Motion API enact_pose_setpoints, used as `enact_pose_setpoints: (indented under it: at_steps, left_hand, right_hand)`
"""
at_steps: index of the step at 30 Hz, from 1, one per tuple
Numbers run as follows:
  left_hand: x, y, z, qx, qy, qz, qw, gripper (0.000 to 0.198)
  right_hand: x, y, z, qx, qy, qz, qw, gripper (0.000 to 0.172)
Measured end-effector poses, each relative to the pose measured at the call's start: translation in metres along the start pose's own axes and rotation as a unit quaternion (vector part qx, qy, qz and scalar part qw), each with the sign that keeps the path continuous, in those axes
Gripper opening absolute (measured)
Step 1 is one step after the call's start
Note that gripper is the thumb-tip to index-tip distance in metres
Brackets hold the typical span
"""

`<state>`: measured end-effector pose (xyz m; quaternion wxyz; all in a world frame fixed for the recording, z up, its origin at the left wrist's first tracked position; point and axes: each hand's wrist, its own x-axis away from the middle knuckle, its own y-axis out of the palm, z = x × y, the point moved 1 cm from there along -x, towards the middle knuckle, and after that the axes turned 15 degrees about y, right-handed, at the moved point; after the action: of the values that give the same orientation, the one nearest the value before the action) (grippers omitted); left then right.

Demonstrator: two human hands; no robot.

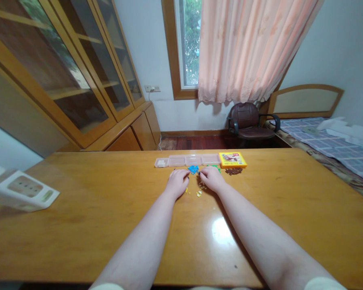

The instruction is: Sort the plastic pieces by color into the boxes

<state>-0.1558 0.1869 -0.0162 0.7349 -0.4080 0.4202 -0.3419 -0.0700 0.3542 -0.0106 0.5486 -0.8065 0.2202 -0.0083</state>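
Both grips hover over or rest on the wooden surface [109,225] near the small pieces. The left grip [179,180] is curled beside a pile of blue pieces [193,169]; the right grip [211,177] is bent on the pile's other side. Whether either one pinches a piece, I cannot tell.

Just beyond both grips runs a row of clear trays [177,161]. The leftmost section, beyond the left grip, has something whitish in it; the other contents cannot be made out. Green pieces [217,167] show just behind the right grip, brown pieces [234,171] lie to its right, and pale pieces [202,185] lie below it, on the near side.

Beyond the right grip, at the trays' right end, is a yellow box [233,160] with a picture and lettering too small to read. Well left of the left grip, a white container [27,190] bears a small greenish label, illegible, and a grey panel with dark spots.
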Motion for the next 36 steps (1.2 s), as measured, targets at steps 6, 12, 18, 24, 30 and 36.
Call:
enact_pose_setpoints:
  at_steps: [6, 12, 18, 24, 30, 36]
  left_hand:
    - [0.0, 0.004, -0.008, -0.028, -0.093, 0.013, 0.995, 0.042]
    - [0.001, 0.005, -0.005, -0.014, -0.06, -0.022, 0.998, 0.037]
    - [0.001, 0.006, -0.005, 0.016, -0.067, -0.017, 0.997, 0.038]
    - [0.015, 0.016, 0.02, -0.001, -0.077, -0.036, 0.996, 0.042]
    - [0.018, 0.027, 0.05, -0.002, -0.068, -0.069, 0.995, 0.052]
    - [0.002, 0.028, 0.066, 0.015, 0.054, -0.108, 0.993, 0.056]
  right_hand:
    - [0.0, 0.003, 0.001, 0.004, 0.012, -0.026, 1.0, 0.031]
    - [0.0, 0.005, 0.002, -0.063, -0.009, -0.026, 0.998, 0.026]
    - [0.003, 0.01, 0.012, -0.282, 0.058, 0.014, 0.958, 0.03]
    - [0.008, 0.024, 0.004, -0.447, 0.127, -0.02, 0.885, 0.031]
    - [0.022, 0.03, 0.0, -0.591, 0.182, -0.018, 0.786, 0.033]
    - [0.027, 0.007, 0.025, -0.611, 0.199, 0.135, 0.755, 0.032]
